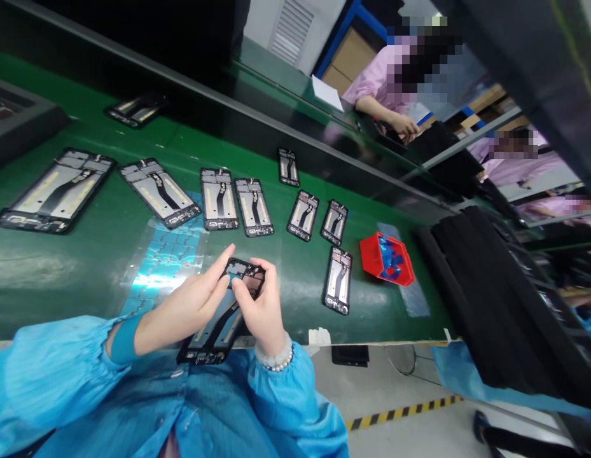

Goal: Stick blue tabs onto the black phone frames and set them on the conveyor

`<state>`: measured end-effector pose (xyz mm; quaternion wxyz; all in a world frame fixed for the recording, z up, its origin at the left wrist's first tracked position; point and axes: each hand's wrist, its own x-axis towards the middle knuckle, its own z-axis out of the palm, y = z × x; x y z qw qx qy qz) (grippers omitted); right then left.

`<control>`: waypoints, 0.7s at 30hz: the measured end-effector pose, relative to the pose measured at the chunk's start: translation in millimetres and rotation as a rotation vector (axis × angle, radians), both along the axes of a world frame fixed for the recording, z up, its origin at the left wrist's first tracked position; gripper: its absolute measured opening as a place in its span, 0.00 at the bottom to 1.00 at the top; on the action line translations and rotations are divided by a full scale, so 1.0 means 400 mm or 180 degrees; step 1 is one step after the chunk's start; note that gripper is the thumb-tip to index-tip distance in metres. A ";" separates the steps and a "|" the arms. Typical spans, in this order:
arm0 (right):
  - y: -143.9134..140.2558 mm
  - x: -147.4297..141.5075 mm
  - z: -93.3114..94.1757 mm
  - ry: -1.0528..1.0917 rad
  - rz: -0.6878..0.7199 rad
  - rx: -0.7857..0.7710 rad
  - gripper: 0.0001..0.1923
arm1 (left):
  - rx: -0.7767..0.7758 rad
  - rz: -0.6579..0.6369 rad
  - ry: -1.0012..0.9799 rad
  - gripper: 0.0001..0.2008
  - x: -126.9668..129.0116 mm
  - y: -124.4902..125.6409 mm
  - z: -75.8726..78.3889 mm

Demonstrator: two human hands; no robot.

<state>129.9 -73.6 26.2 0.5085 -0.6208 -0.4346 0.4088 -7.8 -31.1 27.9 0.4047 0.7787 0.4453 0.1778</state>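
both hands, left (190, 305) and right (259, 305), closed around one phone frame (223, 315) at the counter (61, 273) edge; eight more frames (219, 198) lie lined up beyond, next to a sticker sheet (166, 254) and red bin (387, 257).

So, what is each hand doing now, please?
Left hand: closed on the phone frame, fingers at its top edge.
Right hand: closed on the same phone frame, supporting it.

belt: green conveyor (85, 273), phone frames (219, 198) lying in a loose row
bin: red (371, 254) (blue bits inside)
sheet: blue stickers (168, 251)
background: co-workers in pink (371, 83)
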 end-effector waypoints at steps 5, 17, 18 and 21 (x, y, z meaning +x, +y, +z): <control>0.001 0.002 -0.028 0.0304 -0.0148 -0.0072 0.17 | -0.0265 -0.0434 -0.0401 0.33 -0.008 0.017 0.005; -0.010 0.022 0.025 -0.3338 0.0257 0.1470 0.06 | -0.0630 -0.0364 -0.0493 0.35 -0.012 0.030 -0.030; -0.007 0.020 0.026 -0.3434 0.0282 0.1494 0.05 | -0.0649 -0.0374 -0.0477 0.36 -0.012 0.029 -0.030; -0.001 0.012 0.029 -0.3671 0.0369 0.1561 0.04 | -0.0672 -0.0401 -0.0423 0.36 -0.010 0.026 -0.032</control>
